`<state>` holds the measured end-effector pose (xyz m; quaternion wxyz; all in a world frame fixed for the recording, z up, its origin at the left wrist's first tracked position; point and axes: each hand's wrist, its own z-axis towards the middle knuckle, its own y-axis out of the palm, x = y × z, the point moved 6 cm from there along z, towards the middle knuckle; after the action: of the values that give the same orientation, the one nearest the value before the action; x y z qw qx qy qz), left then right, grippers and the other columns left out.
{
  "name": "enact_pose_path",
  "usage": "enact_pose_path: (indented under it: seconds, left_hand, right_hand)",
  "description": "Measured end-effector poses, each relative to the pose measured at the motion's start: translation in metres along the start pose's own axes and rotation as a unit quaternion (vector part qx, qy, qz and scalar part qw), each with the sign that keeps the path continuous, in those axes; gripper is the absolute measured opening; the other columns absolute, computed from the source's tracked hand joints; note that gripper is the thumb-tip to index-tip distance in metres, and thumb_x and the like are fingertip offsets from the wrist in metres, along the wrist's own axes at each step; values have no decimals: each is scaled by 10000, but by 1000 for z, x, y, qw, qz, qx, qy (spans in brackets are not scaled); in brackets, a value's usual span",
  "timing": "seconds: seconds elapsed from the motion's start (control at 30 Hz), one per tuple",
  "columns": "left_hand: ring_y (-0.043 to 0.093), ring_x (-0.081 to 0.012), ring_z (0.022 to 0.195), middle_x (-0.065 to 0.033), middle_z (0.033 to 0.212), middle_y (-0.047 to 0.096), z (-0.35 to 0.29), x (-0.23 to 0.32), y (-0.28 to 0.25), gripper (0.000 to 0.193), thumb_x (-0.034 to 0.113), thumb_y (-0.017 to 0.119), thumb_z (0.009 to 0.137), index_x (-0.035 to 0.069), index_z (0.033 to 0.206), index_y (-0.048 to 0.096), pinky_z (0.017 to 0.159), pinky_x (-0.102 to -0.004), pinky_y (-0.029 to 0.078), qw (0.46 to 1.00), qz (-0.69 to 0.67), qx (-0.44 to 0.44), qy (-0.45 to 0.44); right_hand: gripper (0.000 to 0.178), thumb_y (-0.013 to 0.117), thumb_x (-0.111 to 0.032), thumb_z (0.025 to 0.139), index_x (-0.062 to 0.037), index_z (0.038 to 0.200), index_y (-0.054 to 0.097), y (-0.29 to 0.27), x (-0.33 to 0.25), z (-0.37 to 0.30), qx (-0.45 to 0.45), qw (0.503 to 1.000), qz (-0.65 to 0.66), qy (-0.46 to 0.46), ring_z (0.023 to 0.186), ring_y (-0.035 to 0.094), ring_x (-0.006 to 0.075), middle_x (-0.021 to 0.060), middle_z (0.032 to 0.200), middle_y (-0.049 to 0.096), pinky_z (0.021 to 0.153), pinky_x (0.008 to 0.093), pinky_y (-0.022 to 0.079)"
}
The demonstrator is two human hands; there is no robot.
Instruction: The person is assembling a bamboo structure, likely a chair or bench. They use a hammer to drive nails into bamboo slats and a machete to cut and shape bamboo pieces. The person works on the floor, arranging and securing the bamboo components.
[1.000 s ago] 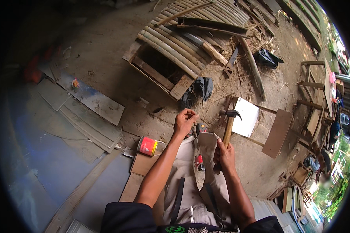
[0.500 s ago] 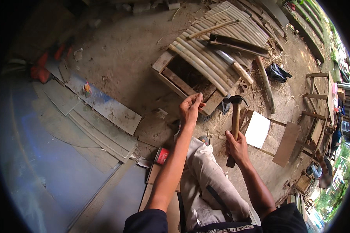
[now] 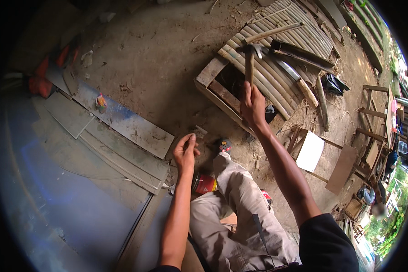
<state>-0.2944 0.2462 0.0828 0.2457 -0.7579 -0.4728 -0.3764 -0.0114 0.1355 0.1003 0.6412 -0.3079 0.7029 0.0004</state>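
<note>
My right hand (image 3: 253, 106) is wrapped round the wooden handle of a claw hammer (image 3: 250, 65). The hammer's head points away from me, over the near left corner of a low bench with a bamboo-slat top (image 3: 245, 59). Below and to the left, my left hand (image 3: 184, 154) hangs above the dirt floor with its fingers curled and thumb against them. Whatever it may pinch is too small to make out. On the slats lie a large knife (image 3: 289, 71) with a wooden handle, a loose bamboo stick (image 3: 276, 31) and a dark trough-like length (image 3: 301, 54).
Grey sheets and boards (image 3: 118, 124) lie to the left, beside a bluish surface (image 3: 77, 199). A red can (image 3: 205, 184) stands near my legs. To the right are a white panel (image 3: 310, 151), a brown board (image 3: 341, 168), a black plastic bag (image 3: 334, 85) and wooden frames (image 3: 371, 111).
My right hand has carried the hammer forward and left, over the bamboo bench. My left hand has drawn back and left, away from the bench corner. My legs have shifted too.
</note>
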Motion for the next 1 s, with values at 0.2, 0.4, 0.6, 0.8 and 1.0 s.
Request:
enact_pose_path:
  seconds: [0.2, 0.4, 0.6, 0.8, 1.0]
  left_hand:
    - [537, -32, 641, 51, 759, 577, 24, 16, -23, 243, 255, 716, 936, 54, 1070, 703, 504, -194, 437, 997, 22, 74, -13]
    - [577, -46, 696, 12, 886, 671, 59, 27, 2, 222, 208, 683, 957, 33, 1094, 696, 559, -202, 473, 999, 1, 46, 7]
    - [640, -73, 800, -19, 930, 710, 120, 57, 84, 217, 163, 706, 938, -4, 1078, 703, 719, -223, 526, 994, 0, -67, 81]
    - [694, -253, 1012, -170, 1140, 714, 214, 88, 206, 279, 188, 660, 965, -63, 1083, 697, 906, -321, 524, 965, 85, -119, 219]
    - [684, -251, 1029, -207, 1178, 692, 251, 80, 260, 266, 158, 642, 972, -73, 1093, 694, 903, -341, 537, 942, 101, -162, 277]
  right_hand:
    - [382, 491, -352, 1040, -10, 874, 521, 41, 9, 66, 33, 983, -149, -103, 653, 605, 481, 270, 653, 574, 535, 513, 436]
    - [380, 512, -327, 1029, 18, 870, 511, 43, 15, 74, -5, 975, -208, -71, 702, 604, 512, 311, 681, 592, 585, 558, 465]
    - [355, 488, -321, 1043, -5, 899, 557, 6, 10, 27, 32, 990, -114, 77, 581, 606, 423, 231, 625, 568, 528, 478, 434]
    - [373, 460, -321, 1069, -35, 840, 525, -8, 21, -46, 52, 976, -7, 213, 546, 407, 57, -30, 616, 453, 486, 263, 338]
    - [356, 486, -319, 1056, -17, 882, 561, -14, 9, -78, 80, 966, -16, 244, 517, 486, 119, 25, 586, 515, 500, 303, 391]
